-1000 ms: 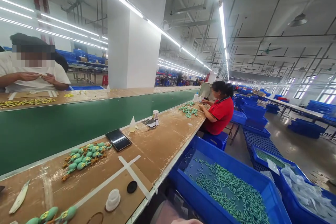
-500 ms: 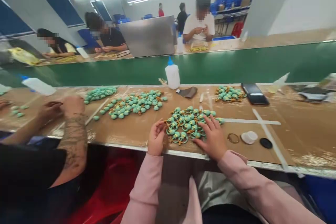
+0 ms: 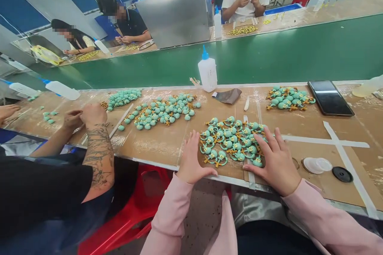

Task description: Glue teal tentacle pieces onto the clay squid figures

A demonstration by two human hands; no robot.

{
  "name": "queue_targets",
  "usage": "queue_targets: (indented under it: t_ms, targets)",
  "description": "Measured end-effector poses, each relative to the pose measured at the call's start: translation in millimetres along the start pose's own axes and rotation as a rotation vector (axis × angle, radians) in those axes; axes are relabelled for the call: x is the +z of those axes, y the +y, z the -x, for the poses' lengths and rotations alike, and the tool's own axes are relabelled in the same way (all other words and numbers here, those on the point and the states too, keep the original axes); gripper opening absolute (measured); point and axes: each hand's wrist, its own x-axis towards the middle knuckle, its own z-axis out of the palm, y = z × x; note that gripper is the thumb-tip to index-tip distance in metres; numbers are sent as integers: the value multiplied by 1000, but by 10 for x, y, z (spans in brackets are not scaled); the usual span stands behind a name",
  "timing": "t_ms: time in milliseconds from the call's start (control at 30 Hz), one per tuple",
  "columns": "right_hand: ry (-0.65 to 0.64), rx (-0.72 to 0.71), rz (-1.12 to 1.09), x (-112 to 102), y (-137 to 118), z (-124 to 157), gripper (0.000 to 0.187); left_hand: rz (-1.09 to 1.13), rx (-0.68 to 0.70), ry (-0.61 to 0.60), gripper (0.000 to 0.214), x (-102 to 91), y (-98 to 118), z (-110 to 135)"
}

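Observation:
A pile of small teal figures with orange legs (image 3: 231, 139) lies on the brown worktop (image 3: 161, 143) right before me. My left hand (image 3: 191, 159) rests open against the pile's left edge, fingers up and thumb along the table's front. My right hand (image 3: 275, 159) lies flat and open against the pile's right side, fingers spread and touching the nearest figures. Neither hand holds anything. Both arms are in pink sleeves.
A glue bottle with a blue cap (image 3: 208, 71), a dark phone (image 3: 330, 97), a second teal pile (image 3: 287, 97), a white lid (image 3: 317, 164) and a black disc (image 3: 342, 174) lie around. A tattooed co-worker's arm (image 3: 95, 143) works at my left. Behind runs a green conveyor (image 3: 269, 55).
The view swung from the right-hand aisle back to my own place, then tilted down. Both hands closed in on either side of the teal pile.

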Motion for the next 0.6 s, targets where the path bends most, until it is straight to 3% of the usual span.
queue_targets:
  t_ms: [167, 333, 467, 600]
  targets:
    - [-55, -20, -21, 3, 45, -156, 94, -279, 148, -52, 141, 199, 75, -66]
    - [-53, -34, -81, 45, -99, -233, 84, -282, 183, 31, 138, 257, 57, -139]
    - [5, 40, -253, 51, -185, -228, 70, -198, 91, 110, 130, 307, 83, -114]
    - [69, 98, -374, 95, -258, -256, 58, -22, -33, 242, 102, 465, 258, -79]
